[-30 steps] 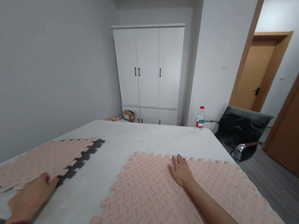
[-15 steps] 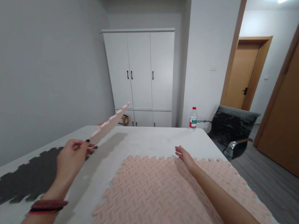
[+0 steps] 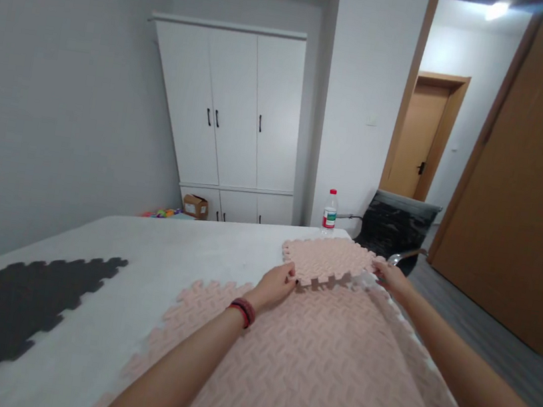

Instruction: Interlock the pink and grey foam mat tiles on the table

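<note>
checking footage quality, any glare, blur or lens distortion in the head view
Head view: the ceiling light in the hallway blows out into glare; wide-angle distortion bends the wardrobe and door edges; the near forearms look soft; both hands, left hand and right hand, on the pink mat tile stay fairly sharp.

Bare forearms, red and black bands (image 3: 242,311) on the left wrist

A white tabletop (image 3: 167,263) carries pink foam mats (image 3: 299,369) at lower right, a dark mat (image 3: 10,301) at lower left, and a water bottle (image 3: 330,210) at its far edge.
</note>
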Tool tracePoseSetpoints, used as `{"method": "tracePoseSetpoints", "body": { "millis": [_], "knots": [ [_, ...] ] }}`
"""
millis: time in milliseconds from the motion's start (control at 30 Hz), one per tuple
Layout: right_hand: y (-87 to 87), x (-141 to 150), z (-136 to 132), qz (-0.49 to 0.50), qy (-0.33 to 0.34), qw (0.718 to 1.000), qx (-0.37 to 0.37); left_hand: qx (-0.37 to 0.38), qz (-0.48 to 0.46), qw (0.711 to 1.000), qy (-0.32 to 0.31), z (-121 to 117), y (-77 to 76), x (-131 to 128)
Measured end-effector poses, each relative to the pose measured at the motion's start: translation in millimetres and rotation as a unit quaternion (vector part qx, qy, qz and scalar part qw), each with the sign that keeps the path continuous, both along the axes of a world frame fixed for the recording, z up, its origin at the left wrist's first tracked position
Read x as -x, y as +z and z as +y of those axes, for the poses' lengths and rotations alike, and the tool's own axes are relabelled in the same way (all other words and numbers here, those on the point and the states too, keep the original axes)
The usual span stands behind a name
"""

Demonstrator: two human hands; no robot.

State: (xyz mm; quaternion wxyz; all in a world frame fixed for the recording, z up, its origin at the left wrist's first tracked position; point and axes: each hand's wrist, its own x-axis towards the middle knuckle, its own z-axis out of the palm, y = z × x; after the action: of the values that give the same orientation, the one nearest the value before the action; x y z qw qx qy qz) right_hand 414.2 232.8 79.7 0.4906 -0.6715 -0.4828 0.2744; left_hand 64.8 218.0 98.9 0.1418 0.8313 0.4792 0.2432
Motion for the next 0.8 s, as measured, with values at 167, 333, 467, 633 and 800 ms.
{"method": "tracePoseSetpoints", "body": {
  "millis": [167, 333, 467, 633, 800],
  "knots": [
    [-40.2, -22, 2, -0.14, -0.058, 0.988, 0.032, -0.008, 0.09, 0.996, -0.014, 19, -19.7, -18],
    [-64.0, -24, 2, -0.259, -0.047, 0.964, 0.036, -0.04, 0.143, 0.989, -0.005, 33, -28.8, -21],
    [-67.4, -20, -1, -0.328, -0.049, 0.943, 0.022, -0.062, 0.168, 0.984, -0.006, 38, -30.0, -23],
    [-63.7, -15, -7, -0.377, -0.065, 0.924, 0.017, -0.087, 0.189, 0.978, -0.027, 42, -27.3, -21],
    [-66.3, -15, -7, -0.391, -0.069, 0.917, 0.03, -0.101, 0.211, 0.972, -0.028, 44, -31.7, -20]
  ]
}}
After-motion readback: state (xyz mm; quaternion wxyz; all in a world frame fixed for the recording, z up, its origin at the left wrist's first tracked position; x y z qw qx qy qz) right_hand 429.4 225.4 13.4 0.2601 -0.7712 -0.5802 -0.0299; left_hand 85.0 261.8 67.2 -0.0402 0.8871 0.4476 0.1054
